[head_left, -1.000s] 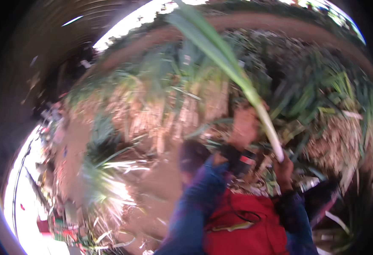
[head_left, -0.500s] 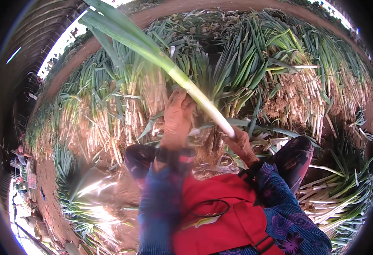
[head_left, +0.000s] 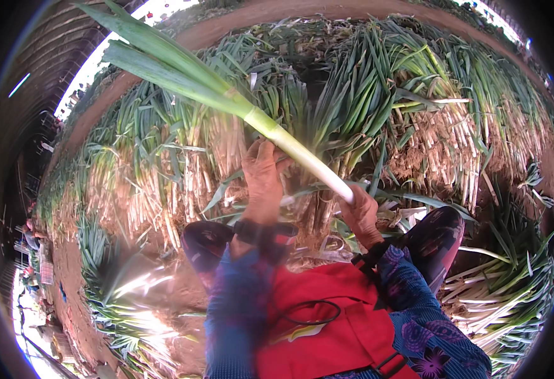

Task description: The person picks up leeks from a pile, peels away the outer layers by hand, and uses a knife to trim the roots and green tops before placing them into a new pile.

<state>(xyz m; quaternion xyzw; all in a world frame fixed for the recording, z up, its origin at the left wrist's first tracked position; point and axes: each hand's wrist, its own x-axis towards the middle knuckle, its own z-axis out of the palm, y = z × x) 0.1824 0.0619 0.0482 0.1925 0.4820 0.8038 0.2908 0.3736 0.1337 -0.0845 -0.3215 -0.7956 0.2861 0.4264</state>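
Note:
A long green onion (head_left: 305,158) slants across the middle, its green leaves up at the far left and its white base down at the right. My right hand (head_left: 360,218) is closed round the white base. Farther up the stalk, my left hand (head_left: 262,180) has its fingers curled against the underside, partly hidden behind it. Bundled green onions (head_left: 353,95) stand in a wide row beyond my hands, leaves uppermost. A red apron (head_left: 327,316) covers my lap between my two bent knees.
Loose green onions lie in a pile (head_left: 485,303) at the near right. Another pile (head_left: 134,328) is on the bare earth at the near left. A dirt path (head_left: 277,11) curves behind the row. An arched roof (head_left: 43,69) rises at the far left, with crates beneath.
The green onion has swung a little: its leaf end has dropped leftward, spreading apart, and its base has shifted slightly right and down with my right hand. My left hand stays beside the stalk.

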